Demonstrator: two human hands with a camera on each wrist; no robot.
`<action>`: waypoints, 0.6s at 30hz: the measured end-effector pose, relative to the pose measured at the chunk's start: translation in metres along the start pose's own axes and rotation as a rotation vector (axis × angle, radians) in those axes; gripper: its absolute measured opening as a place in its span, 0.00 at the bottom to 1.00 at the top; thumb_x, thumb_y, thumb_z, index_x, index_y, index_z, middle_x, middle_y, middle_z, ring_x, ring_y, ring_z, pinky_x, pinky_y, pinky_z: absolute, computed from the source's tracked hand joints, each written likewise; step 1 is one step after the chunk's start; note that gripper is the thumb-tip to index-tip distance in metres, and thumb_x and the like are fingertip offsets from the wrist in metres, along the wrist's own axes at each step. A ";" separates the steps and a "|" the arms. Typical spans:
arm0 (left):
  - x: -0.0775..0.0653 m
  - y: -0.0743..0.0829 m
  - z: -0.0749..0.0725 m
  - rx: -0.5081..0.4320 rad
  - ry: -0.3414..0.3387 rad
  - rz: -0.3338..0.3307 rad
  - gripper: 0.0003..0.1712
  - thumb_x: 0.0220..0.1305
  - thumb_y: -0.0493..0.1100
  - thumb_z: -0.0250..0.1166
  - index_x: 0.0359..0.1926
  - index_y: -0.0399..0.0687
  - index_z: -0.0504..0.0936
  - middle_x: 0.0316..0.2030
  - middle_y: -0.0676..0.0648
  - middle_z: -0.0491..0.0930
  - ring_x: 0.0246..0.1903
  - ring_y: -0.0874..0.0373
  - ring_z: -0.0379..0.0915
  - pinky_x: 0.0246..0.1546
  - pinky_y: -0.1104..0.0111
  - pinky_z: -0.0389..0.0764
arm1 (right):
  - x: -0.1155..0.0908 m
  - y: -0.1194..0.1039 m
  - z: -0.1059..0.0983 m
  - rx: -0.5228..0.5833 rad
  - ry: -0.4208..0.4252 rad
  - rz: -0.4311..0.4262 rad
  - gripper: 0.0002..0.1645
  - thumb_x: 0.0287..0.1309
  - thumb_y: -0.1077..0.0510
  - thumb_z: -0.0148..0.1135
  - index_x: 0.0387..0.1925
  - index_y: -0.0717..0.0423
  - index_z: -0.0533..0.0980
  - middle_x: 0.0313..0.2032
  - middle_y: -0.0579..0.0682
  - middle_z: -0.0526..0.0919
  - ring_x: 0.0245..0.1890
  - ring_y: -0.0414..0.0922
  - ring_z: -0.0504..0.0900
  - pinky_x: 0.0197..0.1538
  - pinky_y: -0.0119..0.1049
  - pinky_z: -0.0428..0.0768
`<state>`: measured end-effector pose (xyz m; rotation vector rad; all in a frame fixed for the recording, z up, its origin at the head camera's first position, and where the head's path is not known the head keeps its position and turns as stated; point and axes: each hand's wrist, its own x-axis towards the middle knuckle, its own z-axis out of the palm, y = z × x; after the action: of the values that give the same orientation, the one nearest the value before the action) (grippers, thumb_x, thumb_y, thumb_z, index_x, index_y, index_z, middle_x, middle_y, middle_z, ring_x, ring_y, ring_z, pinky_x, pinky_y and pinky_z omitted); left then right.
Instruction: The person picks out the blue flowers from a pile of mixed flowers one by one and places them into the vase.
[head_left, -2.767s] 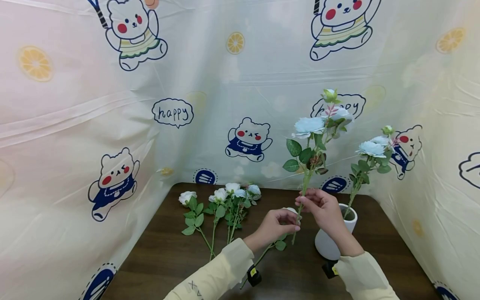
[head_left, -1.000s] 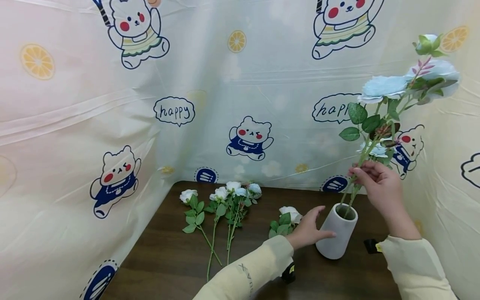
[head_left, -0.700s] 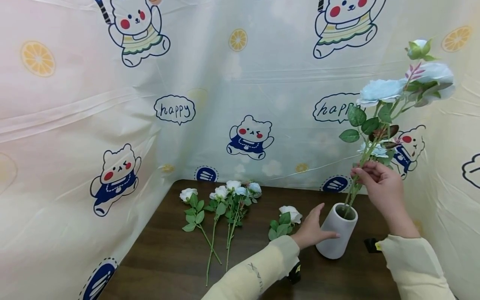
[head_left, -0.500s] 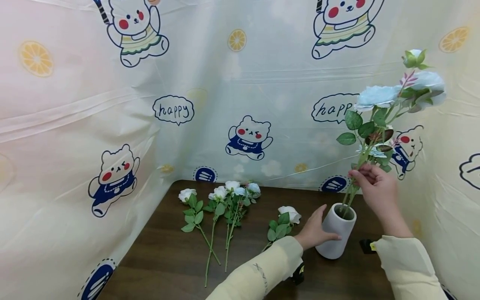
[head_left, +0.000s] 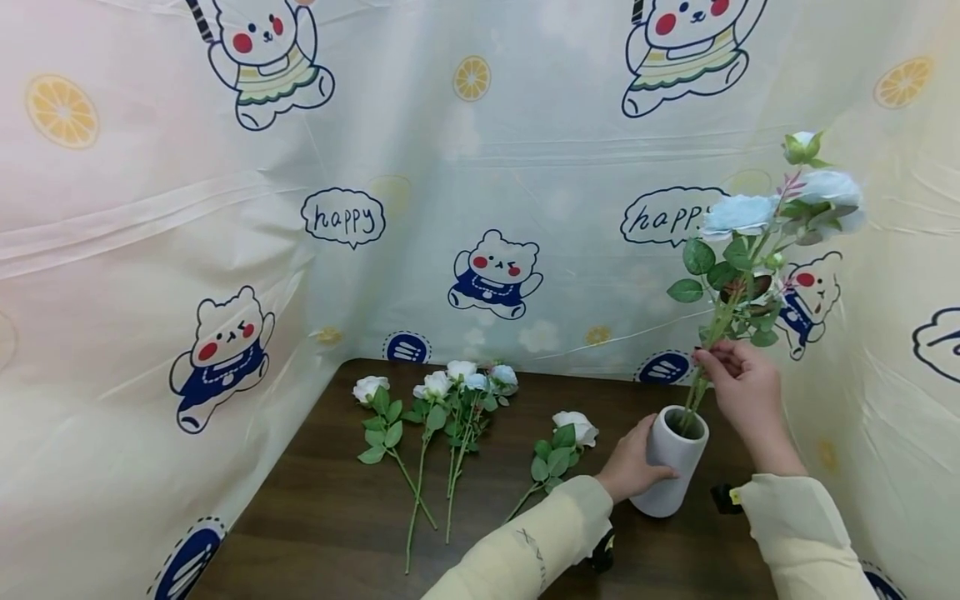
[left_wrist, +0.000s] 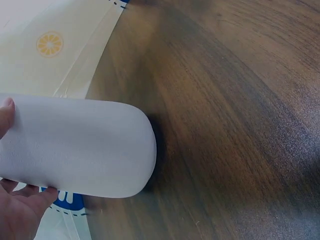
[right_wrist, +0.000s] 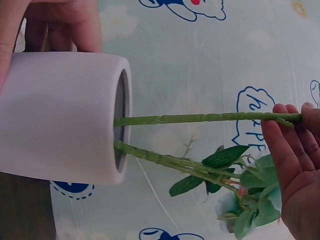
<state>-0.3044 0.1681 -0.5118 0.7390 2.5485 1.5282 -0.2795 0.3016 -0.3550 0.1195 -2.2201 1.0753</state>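
My left hand (head_left: 628, 463) grips the white vase (head_left: 681, 447) around its side, thumb in front. In the left wrist view, thumb and fingertips press opposite sides of the vase. My right hand (head_left: 748, 402) pinches the green stem (right_wrist: 200, 118) of a light blue artificial rose (head_left: 738, 215) above the vase mouth. That stem's lower end is inside the vase; its tip is hidden. A second stem with light blue blooms (right_wrist: 228, 207) leans in the vase, mostly behind the held rose in the head view.
On the dark wooden table (head_left: 315, 517), a white rose (head_left: 576, 427) lies left of the vase. Further left lie a white rose (head_left: 371, 389) and several more white and light blue stems (head_left: 459, 433). A patterned curtain (head_left: 420, 150) surrounds the table's back and sides.
The rose has gone from upright between both hands to over the vase, then sunk lower into it. My left hand has left the stem and closed around the vase.
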 end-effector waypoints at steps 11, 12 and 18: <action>0.000 0.001 -0.004 -0.019 -0.011 -0.024 0.45 0.52 0.46 0.77 0.68 0.58 0.63 0.58 0.58 0.72 0.53 0.65 0.70 0.51 0.65 0.76 | -0.007 0.012 0.018 -0.004 0.021 -0.010 0.11 0.62 0.60 0.65 0.36 0.68 0.80 0.32 0.62 0.85 0.23 0.36 0.81 0.28 0.18 0.75; 0.000 0.002 -0.004 -0.018 -0.013 -0.026 0.45 0.52 0.46 0.77 0.68 0.58 0.63 0.58 0.58 0.72 0.53 0.65 0.70 0.51 0.65 0.76 | -0.007 0.014 0.020 -0.003 0.022 -0.011 0.10 0.62 0.61 0.65 0.36 0.68 0.80 0.31 0.62 0.85 0.23 0.36 0.81 0.27 0.19 0.75; 0.000 0.002 -0.004 -0.011 -0.024 -0.041 0.45 0.53 0.47 0.76 0.68 0.58 0.62 0.59 0.57 0.72 0.54 0.65 0.70 0.52 0.65 0.76 | -0.013 0.023 0.025 -0.026 -0.013 0.037 0.11 0.62 0.60 0.65 0.37 0.67 0.80 0.31 0.61 0.84 0.22 0.39 0.81 0.26 0.20 0.75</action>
<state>-0.3050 0.1659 -0.5079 0.6952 2.5199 1.5107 -0.2909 0.2959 -0.3894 0.0750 -2.2553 1.0677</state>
